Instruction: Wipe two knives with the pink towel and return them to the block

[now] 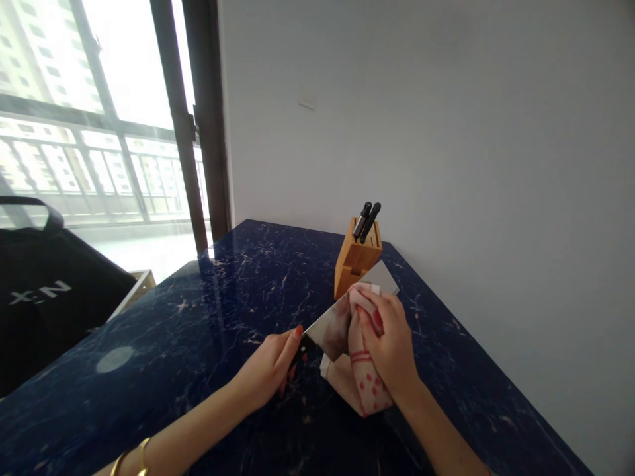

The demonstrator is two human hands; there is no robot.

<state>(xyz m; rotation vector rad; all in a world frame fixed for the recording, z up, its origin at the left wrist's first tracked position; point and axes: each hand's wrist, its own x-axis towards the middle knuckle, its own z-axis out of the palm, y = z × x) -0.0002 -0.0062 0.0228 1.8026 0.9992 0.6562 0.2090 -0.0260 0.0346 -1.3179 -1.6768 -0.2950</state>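
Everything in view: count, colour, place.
knife: 1, silver/black, left hand
cloth: 1, white/red, against blade
knife block: 1, brown, on table
handles: 2, black, in block
table: 1, blue, under hands
bag: 1, black, far left
pale item: 1, beside bag, unclear
window: 1, dark-framed, left
railing: 1, grey, outside
buildings: several, pale, outside
wall: 1, pale, background
wall plate: 1, white, wall
bracelet: 1+, gold, left wrist
left hand: 1, red thumbnail, on knife
right hand: 1, on cloth

The big knife (333, 328) has a smooth, shiny metal blade (325, 334) and a handle (306, 344) that looks like plastic. The towel (364, 370) is soft-looking, matt cloth. The knife block (345, 261) is smooth wood. The bench (268, 277) is glossy like polished stone. The wall (456, 132) is matt.
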